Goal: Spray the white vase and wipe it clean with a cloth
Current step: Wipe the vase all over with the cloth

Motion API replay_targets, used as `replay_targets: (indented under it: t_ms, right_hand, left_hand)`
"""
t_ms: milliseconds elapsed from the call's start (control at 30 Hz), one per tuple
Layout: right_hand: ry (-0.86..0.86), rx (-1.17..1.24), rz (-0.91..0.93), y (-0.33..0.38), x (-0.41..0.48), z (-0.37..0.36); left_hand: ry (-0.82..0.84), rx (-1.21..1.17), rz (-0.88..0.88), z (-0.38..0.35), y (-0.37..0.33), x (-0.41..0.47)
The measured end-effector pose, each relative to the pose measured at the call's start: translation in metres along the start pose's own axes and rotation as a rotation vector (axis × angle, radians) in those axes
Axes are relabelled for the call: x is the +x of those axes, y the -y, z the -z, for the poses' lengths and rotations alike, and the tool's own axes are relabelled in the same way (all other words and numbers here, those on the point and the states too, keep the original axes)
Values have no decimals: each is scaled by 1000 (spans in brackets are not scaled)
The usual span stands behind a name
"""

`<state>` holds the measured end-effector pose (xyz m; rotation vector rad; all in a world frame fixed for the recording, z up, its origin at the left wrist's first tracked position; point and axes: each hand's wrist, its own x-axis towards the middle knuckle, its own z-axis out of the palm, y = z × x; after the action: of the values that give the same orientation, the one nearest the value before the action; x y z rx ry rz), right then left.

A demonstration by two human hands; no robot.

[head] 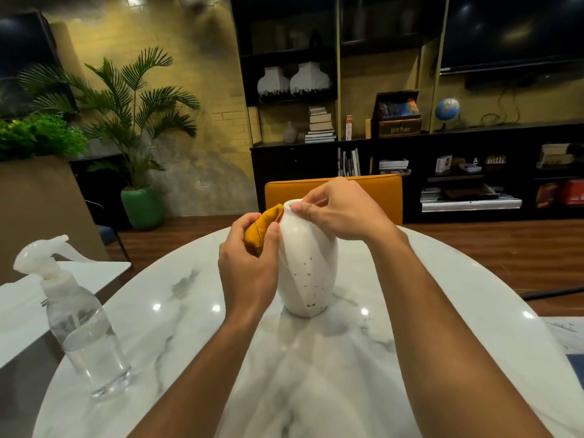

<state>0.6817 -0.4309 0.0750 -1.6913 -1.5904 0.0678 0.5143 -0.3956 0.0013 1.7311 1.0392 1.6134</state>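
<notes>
From the head view we see the white vase (306, 270) standing upright near the middle of the marble worktop (347, 374), with dark specks dotting its lower body. Our right hand (341, 213) curls over the mouth, its fingers (311, 208) pinching the rim; we judge this steadies the vase against the push of wiping. Our left hand (246, 263) bunches the orange cloth (262, 229) between thumb and curled fingers and presses it to the vase's neck. The spray bottle (82, 320) stands well apart on the left, untouched, so we take wiping to be the step in hand, with the specks not yet cleaned.
</notes>
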Motion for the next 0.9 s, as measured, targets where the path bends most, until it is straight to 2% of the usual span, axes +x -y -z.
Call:
replay_targets:
  t_ms: [133,300,400,500,667,767,900]
  right_hand:
    - [-36,-28,-15,7,1,-5]
    - [81,36,-65,6,-2,0]
    - [129,76,-110,8,-1,5]
    - [140,110,-125,8,0,7]
    - [141,128,-151,6,1,8]
    - [161,131,-149,6,1,7]
    - [162,149,-141,6,1,8]
  left_hand:
    - [119,39,-53,1,15,-5]
    - [156,28,-72,2,11,-1]
    - [100,105,-283,0,6,-6]
    - [97,300,-538,-4,2,-19]
    - [200,602,-859,-6,8,-38]
    - [239,664,-892,-7,8,-40]
    - [157,486,-731,-3,3,-28]
